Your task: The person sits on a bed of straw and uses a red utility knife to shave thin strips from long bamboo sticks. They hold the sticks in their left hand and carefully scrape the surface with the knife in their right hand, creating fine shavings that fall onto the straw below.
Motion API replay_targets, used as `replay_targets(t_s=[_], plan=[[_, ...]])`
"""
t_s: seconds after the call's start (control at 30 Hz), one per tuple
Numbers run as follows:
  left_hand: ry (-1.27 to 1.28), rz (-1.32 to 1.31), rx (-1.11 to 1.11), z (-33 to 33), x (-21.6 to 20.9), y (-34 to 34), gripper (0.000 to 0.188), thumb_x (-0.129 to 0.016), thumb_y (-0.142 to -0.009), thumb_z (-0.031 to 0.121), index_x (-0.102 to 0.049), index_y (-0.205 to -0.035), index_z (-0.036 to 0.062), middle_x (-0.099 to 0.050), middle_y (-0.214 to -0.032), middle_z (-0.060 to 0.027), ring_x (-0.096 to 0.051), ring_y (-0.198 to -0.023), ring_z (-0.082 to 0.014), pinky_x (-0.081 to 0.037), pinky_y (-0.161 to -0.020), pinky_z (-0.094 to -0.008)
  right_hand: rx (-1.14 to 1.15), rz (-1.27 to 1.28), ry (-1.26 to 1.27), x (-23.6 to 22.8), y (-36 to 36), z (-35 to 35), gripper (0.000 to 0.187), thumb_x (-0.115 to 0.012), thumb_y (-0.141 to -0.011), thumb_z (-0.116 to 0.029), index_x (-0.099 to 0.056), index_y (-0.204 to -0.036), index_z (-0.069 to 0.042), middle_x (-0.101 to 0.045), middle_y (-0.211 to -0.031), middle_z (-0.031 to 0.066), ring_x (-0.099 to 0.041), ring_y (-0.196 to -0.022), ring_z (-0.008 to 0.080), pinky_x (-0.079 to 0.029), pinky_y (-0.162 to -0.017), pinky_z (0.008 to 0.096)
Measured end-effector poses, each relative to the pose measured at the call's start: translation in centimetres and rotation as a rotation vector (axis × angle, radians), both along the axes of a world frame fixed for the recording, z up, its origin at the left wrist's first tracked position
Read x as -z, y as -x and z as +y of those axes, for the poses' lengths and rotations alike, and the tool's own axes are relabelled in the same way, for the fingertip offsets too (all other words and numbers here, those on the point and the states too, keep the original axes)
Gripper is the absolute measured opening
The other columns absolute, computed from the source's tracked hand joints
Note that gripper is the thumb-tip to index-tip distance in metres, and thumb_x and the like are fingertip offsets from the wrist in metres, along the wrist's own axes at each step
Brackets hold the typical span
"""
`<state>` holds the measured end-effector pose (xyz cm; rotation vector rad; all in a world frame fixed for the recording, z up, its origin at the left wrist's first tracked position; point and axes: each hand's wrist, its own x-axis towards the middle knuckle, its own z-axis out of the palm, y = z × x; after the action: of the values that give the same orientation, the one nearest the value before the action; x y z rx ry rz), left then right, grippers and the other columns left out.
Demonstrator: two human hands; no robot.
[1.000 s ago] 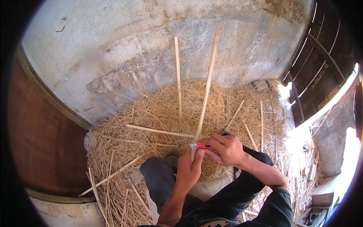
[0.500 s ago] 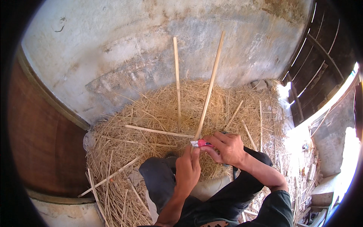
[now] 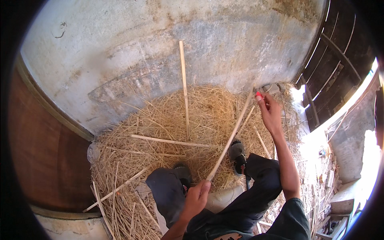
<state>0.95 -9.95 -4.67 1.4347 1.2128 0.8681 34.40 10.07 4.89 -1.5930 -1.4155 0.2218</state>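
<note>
A long pale bamboo stick (image 3: 230,138) slants up and to the right over the straw. My left hand (image 3: 196,197) is closed around its near end, in front of my knees. At the stick's far end is my right hand (image 3: 271,113), arm stretched out, fingers closed on a small red-handled tool (image 3: 259,95). The tool's working end lies against or right beside the stick; its exact kind is too small to make out. Another bamboo stick (image 3: 184,84) leans upright against the wall, beyond my left hand.
Straw (image 3: 160,124) covers the floor, with several loose sticks on it, one lying crosswise (image 3: 172,141). A stained plaster wall (image 3: 132,52) rises behind. A brown panel (image 3: 48,152) stands at left, dark slatted boards (image 3: 340,52) at right. My shoe (image 3: 237,150) rests near the stick.
My right hand has moved with the red tool from beside my left hand up to the stick's far end. The stick has tilted right and come nearer; my left hand has lowered slightly.
</note>
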Motion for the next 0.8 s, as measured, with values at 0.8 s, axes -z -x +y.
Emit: replay_targets(t_s=[0.8], plan=[[0.196,-0.256,0.107,3.4,-0.9,-0.7,0.04,-0.048,-0.119,0.038,-0.065,-0.112,0.0025,-0.049,-0.074,0.004,-0.046,-0.063,-0.0037,-0.039,-0.056,-0.0234,-0.365,0.584,0.232,-0.3,6.0,-2.9,0.031,-0.075,-0.106,-0.034,-0.077,-0.106,-0.003,-0.05,-0.074,-0.0076,-0.045,-0.071,0.0041,-0.034,-0.064,0.0271]])
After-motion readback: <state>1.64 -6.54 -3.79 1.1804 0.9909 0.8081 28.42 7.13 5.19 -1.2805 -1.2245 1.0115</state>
